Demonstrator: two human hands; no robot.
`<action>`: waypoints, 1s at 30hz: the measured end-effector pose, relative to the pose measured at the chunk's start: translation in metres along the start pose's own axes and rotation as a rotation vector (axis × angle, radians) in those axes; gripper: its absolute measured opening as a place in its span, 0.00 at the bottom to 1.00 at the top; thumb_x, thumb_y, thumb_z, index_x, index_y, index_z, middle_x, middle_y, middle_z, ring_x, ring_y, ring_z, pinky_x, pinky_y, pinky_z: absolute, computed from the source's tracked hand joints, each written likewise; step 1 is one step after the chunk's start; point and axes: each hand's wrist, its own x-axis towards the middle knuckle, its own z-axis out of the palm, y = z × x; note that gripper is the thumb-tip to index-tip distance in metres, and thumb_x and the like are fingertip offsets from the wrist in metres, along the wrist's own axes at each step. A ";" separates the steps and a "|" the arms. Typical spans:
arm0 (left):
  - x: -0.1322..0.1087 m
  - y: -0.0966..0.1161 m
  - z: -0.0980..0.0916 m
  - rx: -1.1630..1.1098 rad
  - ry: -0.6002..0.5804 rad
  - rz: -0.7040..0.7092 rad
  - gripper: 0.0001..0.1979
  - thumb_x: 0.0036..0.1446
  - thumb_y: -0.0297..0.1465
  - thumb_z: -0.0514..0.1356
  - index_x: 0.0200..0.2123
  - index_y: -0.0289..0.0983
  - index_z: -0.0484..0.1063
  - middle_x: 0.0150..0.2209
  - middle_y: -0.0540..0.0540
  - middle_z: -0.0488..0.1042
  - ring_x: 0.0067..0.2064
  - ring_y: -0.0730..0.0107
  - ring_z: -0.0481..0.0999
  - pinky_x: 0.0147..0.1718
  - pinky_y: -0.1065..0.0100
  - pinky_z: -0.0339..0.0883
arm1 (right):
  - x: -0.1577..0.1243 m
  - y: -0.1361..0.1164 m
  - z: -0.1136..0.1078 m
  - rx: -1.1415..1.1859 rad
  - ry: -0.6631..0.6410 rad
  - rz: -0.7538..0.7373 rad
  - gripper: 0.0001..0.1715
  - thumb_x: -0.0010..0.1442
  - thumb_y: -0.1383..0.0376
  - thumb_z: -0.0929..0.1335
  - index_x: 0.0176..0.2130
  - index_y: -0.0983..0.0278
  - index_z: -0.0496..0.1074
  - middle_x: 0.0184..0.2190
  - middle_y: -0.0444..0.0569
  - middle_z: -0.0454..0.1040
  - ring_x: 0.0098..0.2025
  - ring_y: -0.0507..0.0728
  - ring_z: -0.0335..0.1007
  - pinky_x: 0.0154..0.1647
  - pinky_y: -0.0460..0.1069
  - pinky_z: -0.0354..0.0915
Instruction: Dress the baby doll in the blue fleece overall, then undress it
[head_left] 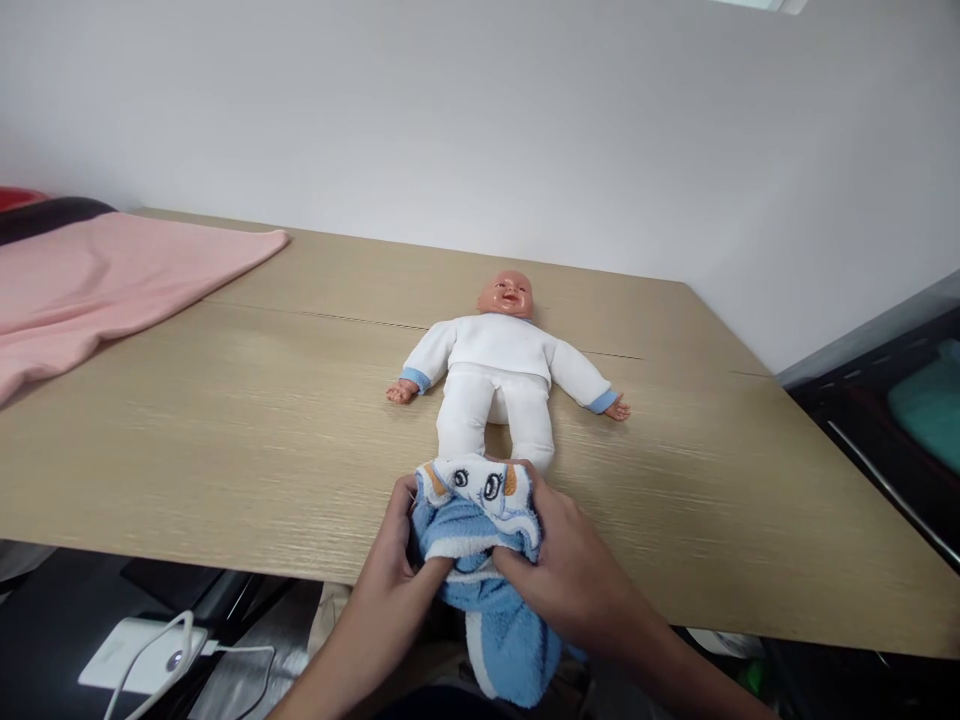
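A baby doll (501, 345) in a white top with blue cuffs and white legs lies face up on the table, arms spread, head toward the wall. In front of its feet, a blue and white terry doll garment (480, 545) with embroidered eyes is bunched between my hands. My left hand (401, 560) grips its left side, thumb pressed in at the white edge. On the other side my right hand (562, 555) holds it the same way. One part of the cloth hangs below the table edge. The doll's feet are hidden behind the garment and my hands.
The wooden table (300, 430) reaches back to a white wall. A pink cloth (127, 280) lies at the left, near a dark and red item. Below the front edge, a white power bank (142, 655) with a cable rests on a black surface. A dark case (892, 400) stands at the right.
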 end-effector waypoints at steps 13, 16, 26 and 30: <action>0.009 -0.006 -0.015 0.149 -0.044 0.146 0.32 0.69 0.35 0.67 0.71 0.43 0.59 0.71 0.38 0.72 0.71 0.53 0.74 0.67 0.60 0.73 | 0.003 -0.003 -0.005 0.057 0.016 -0.008 0.37 0.58 0.73 0.71 0.66 0.57 0.70 0.50 0.48 0.86 0.49 0.63 0.83 0.53 0.55 0.71; 0.020 -0.002 -0.018 0.240 -0.019 0.235 0.25 0.71 0.33 0.65 0.67 0.42 0.63 0.61 0.42 0.77 0.63 0.58 0.78 0.63 0.62 0.73 | 0.007 -0.001 -0.001 0.052 0.047 -0.008 0.27 0.59 0.70 0.72 0.58 0.59 0.72 0.44 0.47 0.86 0.45 0.63 0.83 0.46 0.53 0.71; 0.049 0.007 -0.038 0.428 -0.054 0.388 0.18 0.70 0.31 0.62 0.62 0.39 0.74 0.65 0.39 0.78 0.68 0.50 0.75 0.69 0.54 0.68 | 0.031 0.010 -0.009 -0.031 0.124 -0.268 0.10 0.58 0.69 0.73 0.42 0.61 0.77 0.45 0.52 0.84 0.49 0.65 0.80 0.53 0.56 0.71; 0.064 0.024 -0.049 0.354 -0.181 0.264 0.21 0.67 0.33 0.66 0.62 0.39 0.77 0.65 0.40 0.80 0.66 0.49 0.78 0.68 0.53 0.70 | 0.049 0.009 -0.024 -0.015 0.021 -0.419 0.16 0.56 0.71 0.75 0.46 0.61 0.78 0.51 0.51 0.82 0.54 0.64 0.79 0.58 0.57 0.72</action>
